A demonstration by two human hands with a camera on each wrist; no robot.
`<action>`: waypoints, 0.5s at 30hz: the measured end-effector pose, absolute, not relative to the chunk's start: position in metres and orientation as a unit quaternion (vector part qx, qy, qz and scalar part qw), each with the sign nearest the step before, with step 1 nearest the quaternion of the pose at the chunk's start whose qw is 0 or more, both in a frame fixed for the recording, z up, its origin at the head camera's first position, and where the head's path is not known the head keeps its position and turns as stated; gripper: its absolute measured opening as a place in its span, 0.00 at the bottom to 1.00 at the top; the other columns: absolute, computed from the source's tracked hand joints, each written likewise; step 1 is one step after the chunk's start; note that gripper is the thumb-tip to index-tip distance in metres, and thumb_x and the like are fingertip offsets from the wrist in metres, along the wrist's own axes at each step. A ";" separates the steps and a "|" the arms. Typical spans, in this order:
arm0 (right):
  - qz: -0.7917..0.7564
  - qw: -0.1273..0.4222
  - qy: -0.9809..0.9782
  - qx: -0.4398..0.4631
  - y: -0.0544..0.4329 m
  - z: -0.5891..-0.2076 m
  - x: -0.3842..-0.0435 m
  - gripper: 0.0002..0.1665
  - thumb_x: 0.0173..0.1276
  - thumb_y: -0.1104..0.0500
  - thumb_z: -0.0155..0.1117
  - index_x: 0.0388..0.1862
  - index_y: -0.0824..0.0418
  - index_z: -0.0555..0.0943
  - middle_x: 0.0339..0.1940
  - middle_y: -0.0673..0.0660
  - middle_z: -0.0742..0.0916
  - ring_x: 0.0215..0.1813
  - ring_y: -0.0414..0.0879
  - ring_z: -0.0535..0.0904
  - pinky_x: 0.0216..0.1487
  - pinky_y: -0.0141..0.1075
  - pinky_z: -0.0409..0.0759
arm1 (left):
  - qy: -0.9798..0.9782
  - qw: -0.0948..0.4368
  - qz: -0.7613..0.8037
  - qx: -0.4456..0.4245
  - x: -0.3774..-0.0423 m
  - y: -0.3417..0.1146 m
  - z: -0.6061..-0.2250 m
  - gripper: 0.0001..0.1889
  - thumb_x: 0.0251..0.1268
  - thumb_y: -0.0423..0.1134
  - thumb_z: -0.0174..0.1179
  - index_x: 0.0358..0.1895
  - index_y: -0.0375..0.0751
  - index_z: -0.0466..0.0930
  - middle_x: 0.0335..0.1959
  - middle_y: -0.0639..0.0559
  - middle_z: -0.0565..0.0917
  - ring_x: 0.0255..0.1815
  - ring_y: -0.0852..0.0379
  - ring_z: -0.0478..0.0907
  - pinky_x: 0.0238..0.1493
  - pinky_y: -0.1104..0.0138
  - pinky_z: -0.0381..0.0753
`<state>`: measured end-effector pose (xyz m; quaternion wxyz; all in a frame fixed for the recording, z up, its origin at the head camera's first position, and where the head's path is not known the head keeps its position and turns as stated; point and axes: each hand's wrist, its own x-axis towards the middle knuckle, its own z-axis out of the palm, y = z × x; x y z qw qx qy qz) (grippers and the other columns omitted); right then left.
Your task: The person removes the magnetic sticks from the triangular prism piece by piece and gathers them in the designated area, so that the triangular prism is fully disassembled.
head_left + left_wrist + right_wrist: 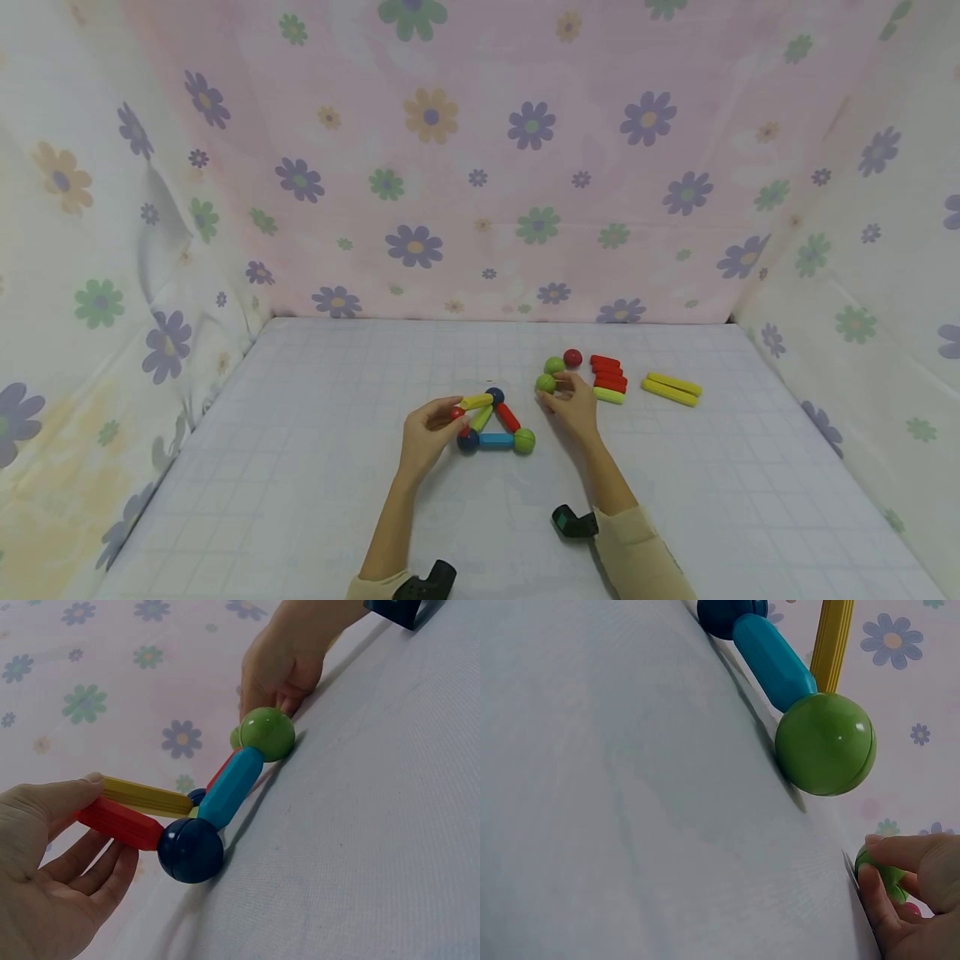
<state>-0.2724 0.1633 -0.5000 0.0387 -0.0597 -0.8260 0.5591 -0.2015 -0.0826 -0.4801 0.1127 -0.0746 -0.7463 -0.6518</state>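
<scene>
My left hand (pixel 427 437) pinches a red rod (pixel 124 823) and a yellow rod (pixel 146 796) where their ends meet, with the thumb across the top. Both rods belong to a frame of rods and balls on the table. In it, a dark blue ball (pixel 190 850) joins a light blue rod (pixel 496 441), which runs to a green ball (pixel 524 441). Another red rod (pixel 508 417), a yellow-green rod (pixel 482 417) and a second dark blue ball (pixel 494 396) complete the visible shape. To the right, my right hand (pixel 573 408) grips a loose green ball (pixel 545 383) between thumb and fingers, down at the tabletop.
Just behind the right hand sit another green ball (pixel 554 365) and a red ball (pixel 572 357). Several short red rods (pixel 609 372) and a yellow-green rod (pixel 609 396) lie beside them. Farther right are two long yellow rods (pixel 671 389). Flowered cloth (pixel 480 150) walls the white table (pixel 315 467).
</scene>
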 end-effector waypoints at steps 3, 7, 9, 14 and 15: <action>0.569 0.046 -0.819 -0.054 0.163 -0.499 -0.270 0.27 0.61 0.60 0.67 0.57 0.66 0.71 0.53 0.66 0.78 0.43 0.56 0.81 0.37 0.28 0.81 | -0.747 0.110 -0.652 -0.072 -0.202 -0.082 -0.480 0.15 0.54 0.28 0.65 0.47 0.31 0.82 0.39 0.40 0.84 0.39 0.54 0.80 0.44 0.71 0.80; 0.568 0.068 -0.818 -0.055 0.162 -0.497 -0.267 0.27 0.60 0.59 0.68 0.56 0.66 0.72 0.53 0.65 0.78 0.43 0.57 0.80 0.33 0.26 0.79 | -0.746 0.108 -0.653 -0.069 -0.201 -0.081 -0.479 0.15 0.54 0.28 0.65 0.48 0.31 0.81 0.40 0.40 0.84 0.40 0.53 0.80 0.44 0.71 0.80; 0.561 0.082 -0.822 -0.057 0.162 -0.495 -0.265 0.27 0.60 0.58 0.68 0.55 0.66 0.72 0.53 0.65 0.78 0.44 0.57 0.80 0.35 0.29 0.80 | -0.751 0.104 -0.649 -0.069 -0.197 -0.081 -0.471 0.15 0.55 0.27 0.64 0.48 0.29 0.81 0.40 0.39 0.83 0.40 0.51 0.80 0.45 0.70 0.80; 0.542 0.137 -0.829 -0.026 0.159 -0.489 -0.262 0.26 0.58 0.62 0.70 0.53 0.70 0.74 0.50 0.66 0.79 0.48 0.58 0.77 0.47 0.41 0.80 | -0.757 0.090 -0.644 -0.063 -0.185 -0.078 -0.446 0.15 0.55 0.26 0.63 0.48 0.26 0.79 0.41 0.36 0.83 0.42 0.45 0.80 0.46 0.66 0.80; 0.541 0.148 -0.828 -0.012 0.157 -0.487 -0.261 0.25 0.57 0.63 0.70 0.52 0.71 0.74 0.50 0.67 0.80 0.48 0.58 0.77 0.48 0.43 0.79 | -0.756 0.090 -0.646 -0.062 -0.184 -0.078 -0.445 0.16 0.55 0.26 0.64 0.48 0.26 0.79 0.41 0.36 0.83 0.42 0.44 0.80 0.46 0.66 0.80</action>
